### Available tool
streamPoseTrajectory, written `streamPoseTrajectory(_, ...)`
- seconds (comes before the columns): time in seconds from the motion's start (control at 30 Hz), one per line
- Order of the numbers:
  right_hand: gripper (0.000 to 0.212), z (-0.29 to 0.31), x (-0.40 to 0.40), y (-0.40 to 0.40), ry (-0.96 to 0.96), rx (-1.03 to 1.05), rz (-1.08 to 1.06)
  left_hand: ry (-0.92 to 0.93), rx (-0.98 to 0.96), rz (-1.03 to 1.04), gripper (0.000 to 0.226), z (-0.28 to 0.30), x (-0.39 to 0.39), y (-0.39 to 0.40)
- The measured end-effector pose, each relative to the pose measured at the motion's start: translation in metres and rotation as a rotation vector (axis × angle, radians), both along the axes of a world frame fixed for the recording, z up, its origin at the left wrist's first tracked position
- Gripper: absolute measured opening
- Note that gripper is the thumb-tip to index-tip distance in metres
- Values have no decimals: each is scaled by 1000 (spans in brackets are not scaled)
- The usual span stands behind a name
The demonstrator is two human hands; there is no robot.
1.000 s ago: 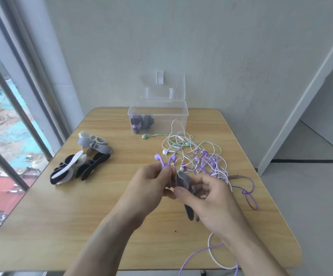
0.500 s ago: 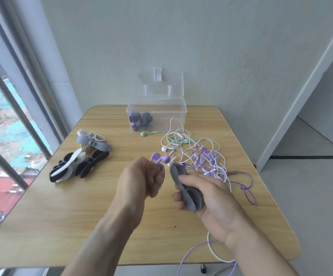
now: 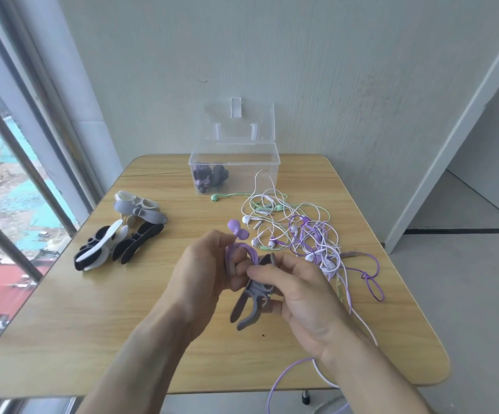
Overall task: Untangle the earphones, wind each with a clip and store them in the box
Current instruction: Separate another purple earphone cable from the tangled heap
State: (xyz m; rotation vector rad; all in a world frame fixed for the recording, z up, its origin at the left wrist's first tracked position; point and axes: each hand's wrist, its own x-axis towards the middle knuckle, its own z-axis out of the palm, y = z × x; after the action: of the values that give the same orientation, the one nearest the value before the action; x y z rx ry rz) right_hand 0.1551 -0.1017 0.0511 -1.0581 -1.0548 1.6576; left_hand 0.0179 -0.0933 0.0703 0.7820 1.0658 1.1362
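L hand (image 3: 209,264) grips 1 coiled purple earphone cable (image 3: 236,252); R hand (image 3: 296,291) pinches 1 grey silicone winder clip (image 3: 251,303) touching it, above wooden table (image 3: 92,324). 1 wound set in clear plastic box (image 3: 266,168).

Both hands sit mid-table, the left hand (image 3: 209,264) gripping a coil of purple cord (image 3: 236,255) and the right hand (image 3: 296,291) holding a grey clip (image 3: 251,303), so the middle is pretty much taken. The way straight back to the clear box (image 3: 233,171) is mostly bare wood, with a green earbud (image 3: 216,197) lying just in front of it. Right of that lane, a tangle of earphones (image 3: 305,234) sprawls toward the table's (image 3: 92,339) right edge. On the left, a pile of clips (image 3: 122,234) blocks the window side. The near left corner is open tabletop. The box lid stands up against the wall.
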Motion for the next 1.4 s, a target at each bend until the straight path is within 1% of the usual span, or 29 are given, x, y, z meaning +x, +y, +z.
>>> streamPoseTrajectory(0.03,6,0,1,1,-13,-1,-7,21,5,-23,22,-2,-3,1)
streamPoseTrajectory(0.13,6,-2,2,2,-116,36,-3,177,56,-168,31,-6,-13,0)
streamPoseTrajectory(0.2,15,-6,2,3,-169,37,-10,247,112,-254,36,-7,-19,-2)
streamPoseTrajectory(0.23,17,-7,1,3,-164,24,-15,281,133,-276,37,-7,-21,-3)
streamPoseTrajectory(0.3,20,-8,1,5,-83,-21,-37,368,158,-299,40,-6,-24,-3)
streamPoseTrajectory(0.33,25,-7,1,6,-58,-40,-57,413,166,-318,43,-5,-25,-3)
streamPoseTrajectory(0.37,29,-6,2,6,-77,-31,-74,455,169,-350,45,-4,-27,-3)
streamPoseTrajectory(0.4,32,-5,4,7,-146,17,-84,506,158,-394,46,-4,-27,-3)
streamPoseTrajectory(0.47,45,-2,8,7,-364,208,-39,639,112,-511,47,-5,-29,-5)
streamPoseTrajectory(0.53,52,-1,10,6,-584,413,94,722,67,-625,46,-5,-31,-6)
streamPoseTrajectory(0.57,52,-2,10,5,-656,482,168,731,41,-651,45,-5,-31,-6)
streamPoseTrajectory(0.6,48,-2,8,5,-693,530,227,735,16,-646,44,-5,-33,-5)
streamPoseTrajectory(0.67,37,-3,7,5,-695,590,289,737,-18,-600,41,-4,-35,-2)
streamPoseTrajectory(0.77,27,-4,7,8,-671,597,297,668,-20,-538,33,-4,-38,0)
streamPoseTrajectory(0.87,22,-8,5,11,-614,581,247,630,-37,-372,33,-4,-39,1)
streamPoseTrajectory(0.93,15,-12,0,12,-587,610,179,629,-55,-258,35,-4,-37,3)
streamPoseTrajectory(1.0,10,-16,-6,13,-549,592,99,620,-70,-149,35,-5,-34,5)
streamPoseTrajectory(1.1,7,-20,-17,15,-477,500,33,570,-91,10,31,-5,-28,5)
streamPoseTrajectory(1.2,8,-19,-23,16,-445,514,-1,606,-56,120,35,-9,-23,5)
streamPoseTrajectory(1.23,9,-18,-24,15,-440,528,-5,609,-41,142,31,-11,-23,6)
streamPoseTrajectory(1.3,12,-16,-25,10,-429,534,12,590,-52,152,14,-14,-22,7)
streamPoseTrajectory(1.33,14,-16,-25,8,-426,532,20,558,-69,138,12,-15,-23,8)
streamPoseTrajectory(1.4,11,-15,-24,7,-440,535,16,422,-64,87,16,-15,-25,7)
